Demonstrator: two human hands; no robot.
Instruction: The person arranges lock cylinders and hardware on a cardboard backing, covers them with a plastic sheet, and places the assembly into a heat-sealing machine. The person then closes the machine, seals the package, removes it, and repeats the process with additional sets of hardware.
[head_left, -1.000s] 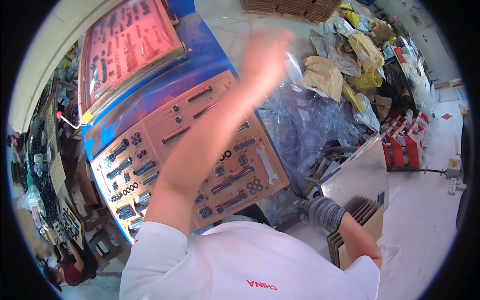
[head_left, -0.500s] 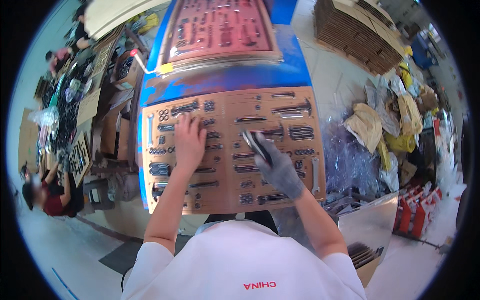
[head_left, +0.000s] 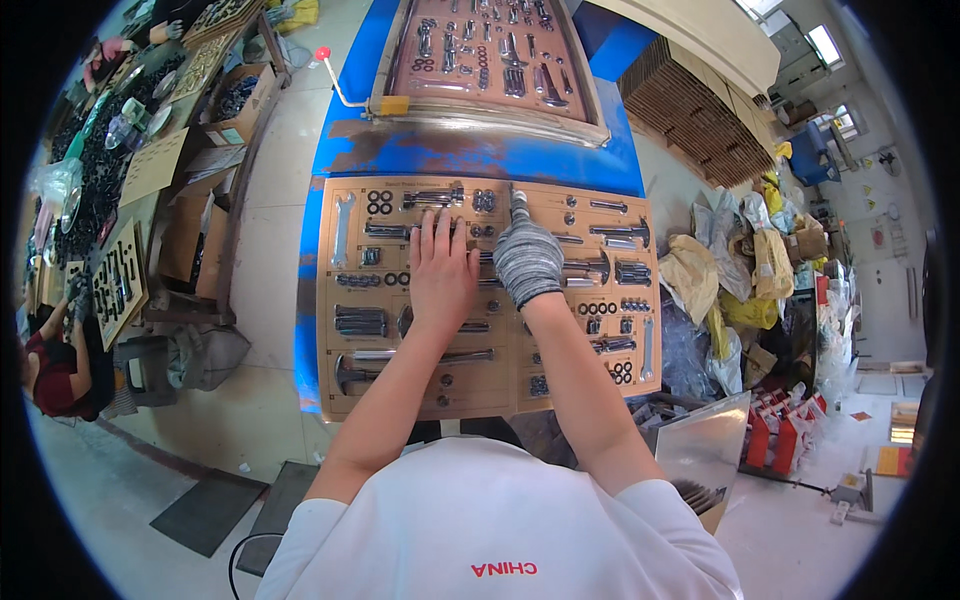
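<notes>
A brown cardboard sheet (head_left: 497,385) lies before me, with metal hardware set in groups under what looks like clear film. My bare left hand (head_left: 443,275) rests flat on its left half, fingers stretched toward the far edge. Beside it, my grey-gloved right hand (head_left: 528,262) is closed near the middle line, index finger pointing away from me. A thin dark tip shows past that finger; the rest of the slim tool is hidden under the glove. Around the hands are a wrench (head_left: 343,232), black rings (head_left: 380,202) and bolts (head_left: 360,321).
The sheet lies on a blue machine bed (head_left: 480,158). Beyond it stands a frame (head_left: 590,128) with more hardware inside, and a red-knobbed lever (head_left: 322,53). Stacked cardboard (head_left: 690,110) and plastic bags are to the right. People work at a cluttered bench (head_left: 150,190) on the left.
My right hand has moved left and away from me, from the sheet's right half to its middle line, the tool tip now pointing forward. My left hand still presses the sheet. The view has shifted.
</notes>
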